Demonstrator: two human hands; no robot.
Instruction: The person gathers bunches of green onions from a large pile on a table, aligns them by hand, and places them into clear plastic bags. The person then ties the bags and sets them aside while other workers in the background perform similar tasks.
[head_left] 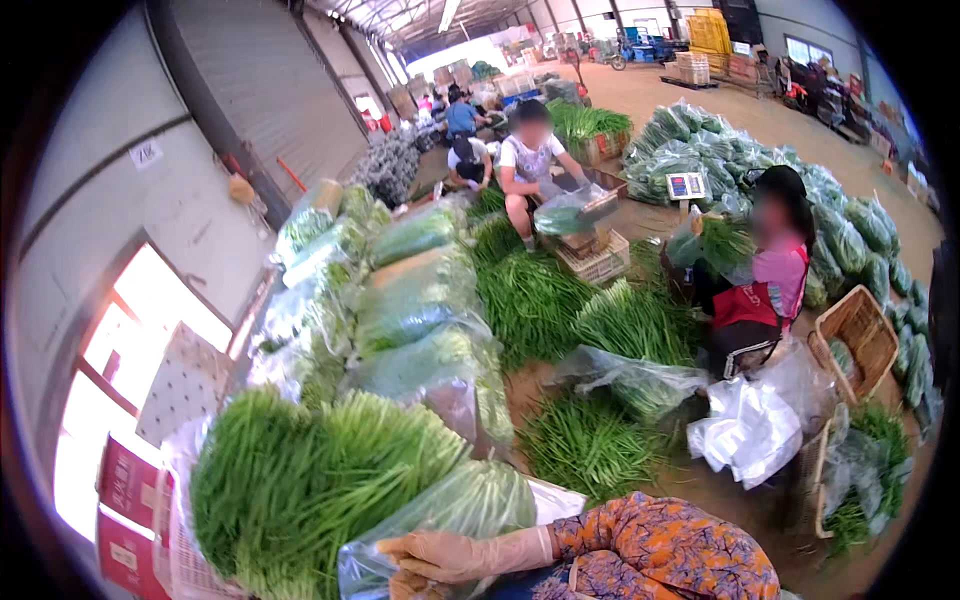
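Observation:
At the lower edge, my right hand (445, 556), in a pale glove, reaches leftward from an orange floral sleeve. Its fingers are closed on the edge of a clear plastic bag (455, 515). Just below, my left hand (415, 588) is gloved too and mostly cut off by the picture's edge. Its visible fingers look closed at the same bag. Pale-stemmed greens that look like chives show through the plastic. A large loose heap of long chives (300, 480) lies beside the bag, to the left of my hands.
Filled clear bags (425, 285) lie in rows ahead. Loose green piles (590, 440) cover the floor to the right. Two seated co-workers (535, 165) (780, 250) handle bagged greens near a scale (685, 187). A wicker basket (855, 340) stands at right, red cartons (130, 510) at left.

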